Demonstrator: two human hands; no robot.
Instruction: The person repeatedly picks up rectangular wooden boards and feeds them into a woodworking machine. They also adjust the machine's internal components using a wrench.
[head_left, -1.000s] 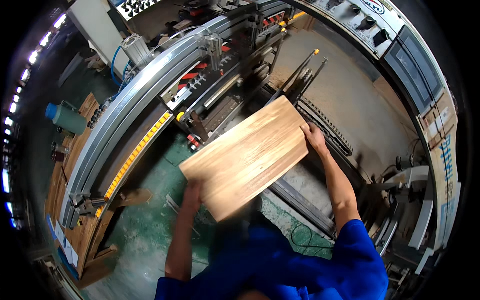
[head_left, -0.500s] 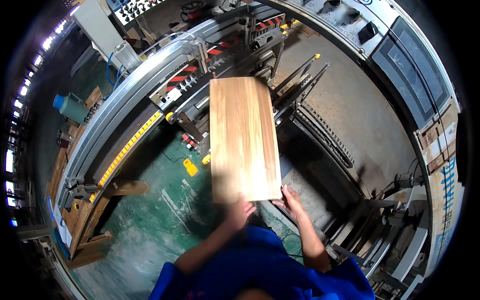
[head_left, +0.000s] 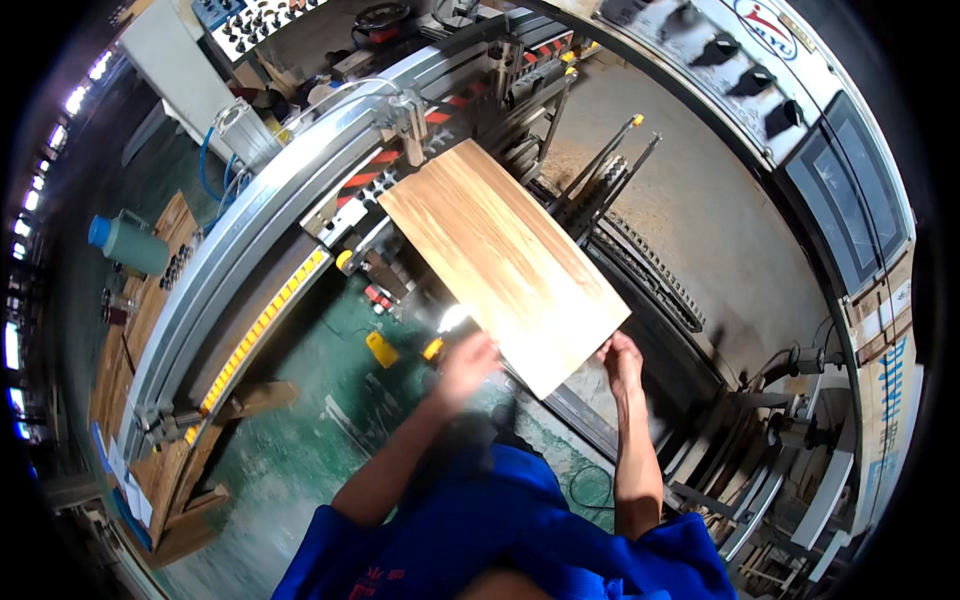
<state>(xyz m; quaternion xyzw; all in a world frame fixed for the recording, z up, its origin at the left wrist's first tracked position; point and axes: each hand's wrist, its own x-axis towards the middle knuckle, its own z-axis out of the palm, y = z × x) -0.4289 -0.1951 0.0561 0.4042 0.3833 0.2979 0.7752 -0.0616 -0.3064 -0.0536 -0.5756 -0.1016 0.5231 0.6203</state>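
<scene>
A flat rectangular wooden board [head_left: 505,265] with striped grain lies slanted in front of me, its far end over the machine's metal supports. At its near right corner, my right hand [head_left: 624,362] has its fingers closed on the edge. Beside the board's near left edge is my left hand [head_left: 468,368], smeared by motion. Whether it touches the board I cannot make out, and its fingers do not show clearly.
A curved-looking metal rail [head_left: 270,175] with a yellow measuring strip [head_left: 262,325] runs along the left. Dark machine bars [head_left: 600,180] stand beyond the board. A control panel with a screen [head_left: 848,190] is at upper right. A yellow tool-like object [head_left: 381,349] lies on the green floor [head_left: 300,430].
The board has turned counterclockwise, its far end swinging left and its near end right. My right hand has moved right and up with its corner. My left hand has moved up along the side.
</scene>
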